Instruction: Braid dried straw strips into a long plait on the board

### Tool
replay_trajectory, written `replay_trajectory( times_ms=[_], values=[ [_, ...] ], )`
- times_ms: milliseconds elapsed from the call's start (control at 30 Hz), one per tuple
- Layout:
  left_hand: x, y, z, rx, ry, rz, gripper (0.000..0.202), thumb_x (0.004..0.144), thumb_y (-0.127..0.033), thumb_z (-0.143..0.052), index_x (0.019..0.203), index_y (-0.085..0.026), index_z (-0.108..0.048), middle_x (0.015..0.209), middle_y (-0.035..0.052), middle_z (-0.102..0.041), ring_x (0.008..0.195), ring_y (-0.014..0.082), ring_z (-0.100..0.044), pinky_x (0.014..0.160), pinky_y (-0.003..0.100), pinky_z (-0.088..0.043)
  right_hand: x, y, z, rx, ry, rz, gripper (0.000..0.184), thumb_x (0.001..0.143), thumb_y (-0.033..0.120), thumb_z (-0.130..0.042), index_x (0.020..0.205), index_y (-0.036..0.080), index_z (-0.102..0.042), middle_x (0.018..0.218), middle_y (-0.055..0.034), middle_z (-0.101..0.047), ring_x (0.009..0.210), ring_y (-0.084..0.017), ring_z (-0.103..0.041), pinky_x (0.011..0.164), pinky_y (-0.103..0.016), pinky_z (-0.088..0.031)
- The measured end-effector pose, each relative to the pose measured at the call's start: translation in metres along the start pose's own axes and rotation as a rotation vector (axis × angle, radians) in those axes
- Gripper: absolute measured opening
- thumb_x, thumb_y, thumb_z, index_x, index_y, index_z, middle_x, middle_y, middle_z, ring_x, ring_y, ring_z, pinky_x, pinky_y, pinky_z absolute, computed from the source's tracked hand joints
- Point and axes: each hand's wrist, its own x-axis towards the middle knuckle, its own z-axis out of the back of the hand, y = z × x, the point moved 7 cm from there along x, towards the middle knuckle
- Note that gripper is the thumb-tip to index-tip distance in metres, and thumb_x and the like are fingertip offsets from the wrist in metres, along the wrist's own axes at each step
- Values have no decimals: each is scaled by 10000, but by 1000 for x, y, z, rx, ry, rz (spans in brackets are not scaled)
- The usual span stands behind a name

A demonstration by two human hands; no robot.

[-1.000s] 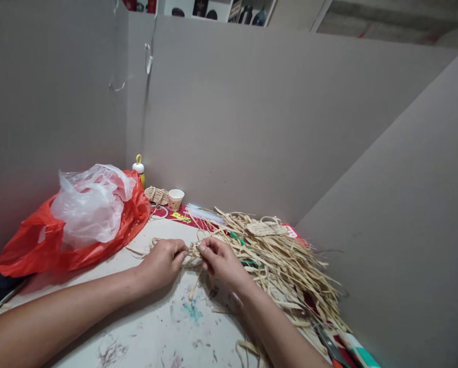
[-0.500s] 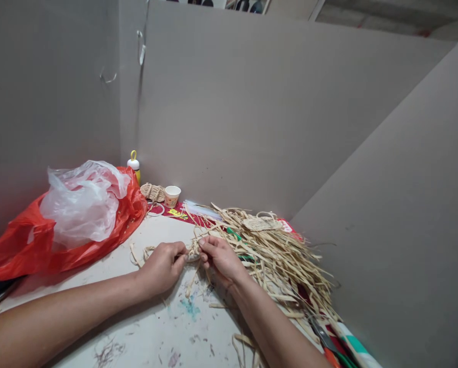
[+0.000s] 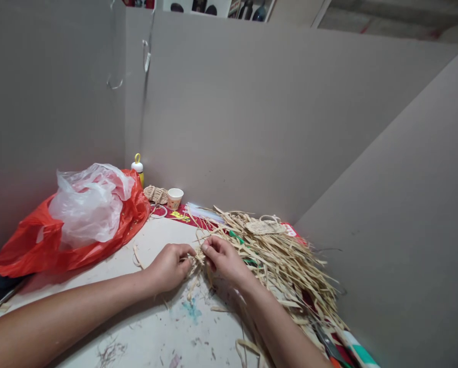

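Between both hands, low over the white table (image 3: pixel 155 327), is a small piece of woven straw (image 3: pixel 198 259), partly covered by fingers. My left hand (image 3: pixel 174 266) pinches its left side, thumb and forefinger closed on it. My right hand (image 3: pixel 224 259) grips the straw at its right side with fingertips pressed together. Loose strand ends hang below the piece toward the tabletop. Close by on the right lies a large heap of dry straw strips (image 3: pixel 286 260), reaching up to my right forearm.
At left sit a red plastic bag (image 3: pixel 25 245) and a crumpled clear bag (image 3: pixel 91 209). Along the back stand a bottle (image 3: pixel 137 167), a woven straw sole (image 3: pixel 155 194) and a paper cup (image 3: pixel 175 199). Scissors (image 3: pixel 326 340) lie at lower right. Grey partitions (image 3: pixel 229 117) enclose the table.
The view has shifted slightly, so everything sits a little lower and to the right. Both hands remain on the straw piece; the left fingers have changed their hold a little.
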Motion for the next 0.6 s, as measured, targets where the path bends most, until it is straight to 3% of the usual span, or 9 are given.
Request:
replay_trajectory(
  times_ms=[233, 433, 600],
  values=[
    [13, 9, -9, -294, -27, 166, 509, 710, -133, -472, 1217, -131, -514, 519, -78, -422, 433, 63, -340, 450, 175, -277, 9, -7, 17, 44, -109, -5, 223, 717, 353, -589, 626, 189, -468, 494, 60, -473, 401, -74, -384, 402, -200, -301],
    [12, 14, -20, -431, -14, 252, 452, 686, -132, -474, 1137, -161, -491, 480, -100, -432, 368, 45, -255, 389, 157, -192, 14, -26, 12, 127, -192, -102, 240, 685, 394, -577, 632, 191, -460, 450, 67, -454, 348, -68, -348, 361, -201, -275],
    [9, 22, -18, -456, -59, 280, 371, 697, -162, -481, 1067, -179, -462, 508, -88, -502, 378, 49, -287, 387, 154, -205, 13, -25, 11, 156, -204, -105, 239, 678, 404, -582, 661, 189, -478, 477, 62, -471, 369, -71, -356, 384, -207, -298]
  ],
)
